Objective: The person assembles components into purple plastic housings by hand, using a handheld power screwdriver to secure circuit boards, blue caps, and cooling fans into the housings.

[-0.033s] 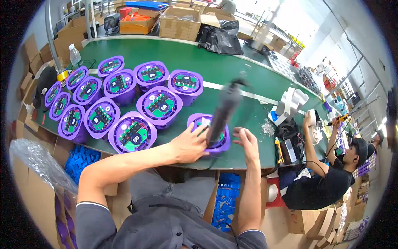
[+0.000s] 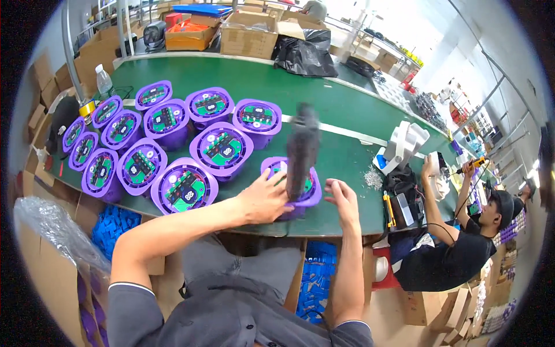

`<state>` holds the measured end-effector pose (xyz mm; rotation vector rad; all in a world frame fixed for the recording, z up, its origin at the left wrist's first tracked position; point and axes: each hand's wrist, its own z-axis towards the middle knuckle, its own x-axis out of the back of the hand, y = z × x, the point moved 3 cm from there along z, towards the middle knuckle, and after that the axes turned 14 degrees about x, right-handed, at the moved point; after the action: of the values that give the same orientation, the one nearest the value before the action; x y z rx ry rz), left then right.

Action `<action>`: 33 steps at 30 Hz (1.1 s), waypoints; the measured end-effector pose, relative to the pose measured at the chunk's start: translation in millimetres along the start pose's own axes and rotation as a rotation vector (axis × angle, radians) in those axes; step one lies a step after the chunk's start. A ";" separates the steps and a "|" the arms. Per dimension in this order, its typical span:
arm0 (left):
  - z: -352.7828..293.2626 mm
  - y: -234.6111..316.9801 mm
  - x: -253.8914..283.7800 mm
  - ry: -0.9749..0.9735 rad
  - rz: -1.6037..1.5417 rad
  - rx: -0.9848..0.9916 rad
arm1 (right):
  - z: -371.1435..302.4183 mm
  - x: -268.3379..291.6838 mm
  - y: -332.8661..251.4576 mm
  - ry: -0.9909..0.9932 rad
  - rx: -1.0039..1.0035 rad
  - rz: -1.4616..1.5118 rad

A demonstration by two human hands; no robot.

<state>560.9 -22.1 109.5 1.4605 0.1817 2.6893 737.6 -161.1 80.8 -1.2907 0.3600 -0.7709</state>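
A purple housing (image 2: 313, 195) with a green circuit board stands at the table's near edge in front of me. My left hand (image 2: 263, 198) grips its left side, with the fingers reaching over the rim and board. A blurred black cylindrical tool (image 2: 303, 153), looking like an electric screwdriver, stands nearly upright over this housing and hides part of the board. Its lower end is by my left fingertips; whether they touch it is unclear. To the right of the housing, my right hand (image 2: 346, 202) hovers with bent fingers apart, nothing visible in them.
Several similar purple housings (image 2: 221, 151) with boards stand at the left. Right of me lie a pile of small screws (image 2: 373, 178), a white holder (image 2: 404, 147) and a yellow-handled tool (image 2: 389, 211). A co-worker (image 2: 451, 251) sits farther right. Blue parts (image 2: 317, 277) fill a box below the table.
The black tool has swung from leaning right to nearly upright, its top moving left. My hands stay almost in place, the left still at the housing.
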 end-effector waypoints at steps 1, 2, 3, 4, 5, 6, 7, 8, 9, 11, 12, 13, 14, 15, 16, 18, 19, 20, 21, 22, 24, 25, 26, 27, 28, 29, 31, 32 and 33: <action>10.6 -3.8 -0.6 0.056 -0.122 0.009 | -4.0 5.7 11.3 0.025 -0.016 -0.030; 17.3 -6.1 -0.7 0.029 -0.135 0.059 | -6.7 7.4 15.6 0.036 -0.007 -0.023; 23.9 -7.7 -1.3 0.002 -0.150 0.108 | -10.1 9.2 20.4 0.066 -0.051 0.057; 31.4 -10.7 -5.1 -0.062 -0.265 0.176 | -12.5 11.5 24.1 0.097 -0.094 0.138; 38.4 -12.2 -7.4 -0.056 -0.275 0.243 | -12.9 13.5 22.1 0.112 -0.086 0.143; 45.6 -14.1 -10.0 -0.100 -0.272 0.271 | -13.8 16.3 17.4 0.150 -0.019 0.079; 52.6 -16.0 -12.2 -0.144 -0.267 0.299 | -15.3 18.0 11.6 0.187 0.047 0.015; 57.4 -15.6 -10.7 -0.118 -0.265 0.287 | -13.7 13.7 -8.8 0.230 0.163 0.030; 61.2 -14.1 -10.7 -0.123 -0.261 0.279 | -10.8 8.3 -31.9 0.239 0.275 0.010; 63.9 -11.1 -8.4 -0.102 -0.279 0.276 | -3.7 -11.3 -84.2 0.242 0.483 -0.101; 63.1 -9.1 -9.8 -0.121 -0.215 0.263 | 1.8 -25.2 -108.6 0.235 0.579 -0.192; 63.7 -6.0 -13.5 -0.130 -0.216 0.255 | 9.6 -38.4 -125.0 0.207 0.598 -0.252; 64.2 -0.9 -19.9 -0.115 -0.091 0.162 | 17.1 -51.0 -132.0 0.242 0.663 -0.374; 63.0 0.7 -25.4 -0.093 0.041 0.077 | 27.9 -64.3 -130.2 0.277 0.666 -0.421; 61.2 3.2 -33.2 0.011 0.001 0.052 | 35.6 -74.6 -130.2 0.323 0.658 -0.436; 59.9 17.3 -23.4 0.120 -0.170 0.081 | 42.8 -81.8 -128.1 0.362 0.660 -0.445; 60.7 25.2 -15.7 0.142 -0.255 0.106 | 42.0 -78.2 -130.3 0.442 0.780 -0.466; 58.9 22.1 -15.6 0.150 -0.253 0.117 | 39.6 -79.9 -136.1 0.509 0.896 -0.486; 57.5 15.5 -19.7 0.105 -0.262 0.206 | 38.6 -75.9 -140.7 0.551 0.910 -0.379; 55.9 8.9 -24.1 0.059 -0.274 0.296 | 36.8 -70.0 -146.3 0.535 0.894 -0.231; 57.2 0.3 -25.0 -0.038 -0.388 0.534 | 29.8 -44.7 -157.5 0.569 0.878 -0.290; 63.0 -9.7 -22.7 -0.091 -0.491 0.686 | 28.8 -33.1 -161.1 0.565 0.898 -0.142; 66.5 -23.6 -28.6 -0.190 -0.647 0.805 | 18.5 -26.1 -175.0 0.560 0.840 -0.132; 66.6 -39.9 -39.9 -0.285 -0.806 0.919 | 19.9 -8.1 -165.9 0.482 0.767 0.111; 58.6 -61.2 -67.7 -0.455 -1.158 1.029 | 5.8 -14.3 -185.8 0.522 0.773 -0.059; 58.6 -62.2 -76.2 -0.444 -1.181 1.032 | -1.5 -4.3 -187.9 0.436 0.746 0.019; 46.9 -54.2 -93.7 -0.666 -1.841 1.448 | -12.2 8.6 -175.7 0.401 0.727 0.207; 44.9 -39.1 -92.7 -0.647 -2.033 1.439 | -21.5 18.4 -168.2 0.414 0.727 0.171; 37.1 -29.9 -92.9 -0.550 -2.172 1.483 | -27.5 24.0 -160.5 0.415 0.729 0.145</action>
<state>642.9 -1.4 48.2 0.6314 2.1027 0.1007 687.4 -210.0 229.8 -0.4133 0.4423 -0.9304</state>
